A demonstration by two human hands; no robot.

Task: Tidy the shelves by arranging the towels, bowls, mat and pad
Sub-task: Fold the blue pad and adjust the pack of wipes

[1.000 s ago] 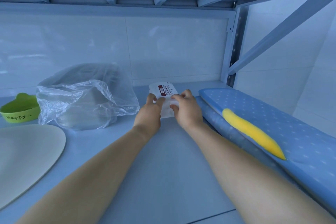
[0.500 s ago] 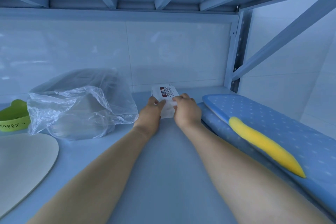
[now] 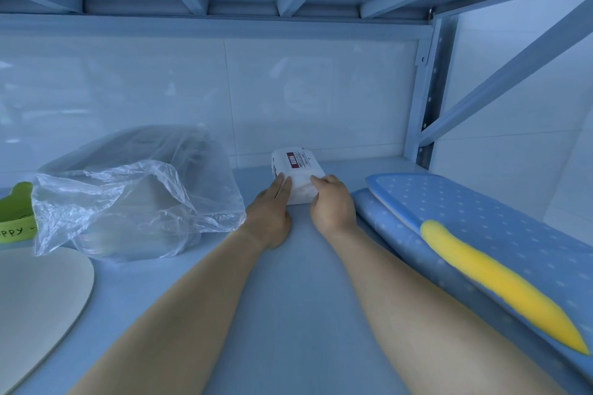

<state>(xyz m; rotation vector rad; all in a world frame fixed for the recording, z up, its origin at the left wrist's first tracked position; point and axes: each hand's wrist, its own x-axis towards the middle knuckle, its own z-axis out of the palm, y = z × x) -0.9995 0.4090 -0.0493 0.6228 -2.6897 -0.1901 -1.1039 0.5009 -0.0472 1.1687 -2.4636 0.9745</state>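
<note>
The towel pack [image 3: 296,178] is gripped by the right hand [image 3: 332,207] and pressed by straight fingers [image 3: 279,185] of the left hand [image 3: 269,213]; the bagged bowls [image 3: 128,205] are judged not yet arranged.

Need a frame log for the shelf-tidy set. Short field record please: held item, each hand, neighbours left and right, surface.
held item: white towel pack, red label on top
surface: shelf board, pack lying on it
left hand: straight fingers pressed on the pack's left side
right hand: fingers curled over the pack's right edge
left of pack: clear plastic bag, contents unclear; green bowl partly hidden by the bag; pale oval mat in front
right of pack: blue dotted pad with a yellow patch
</note>
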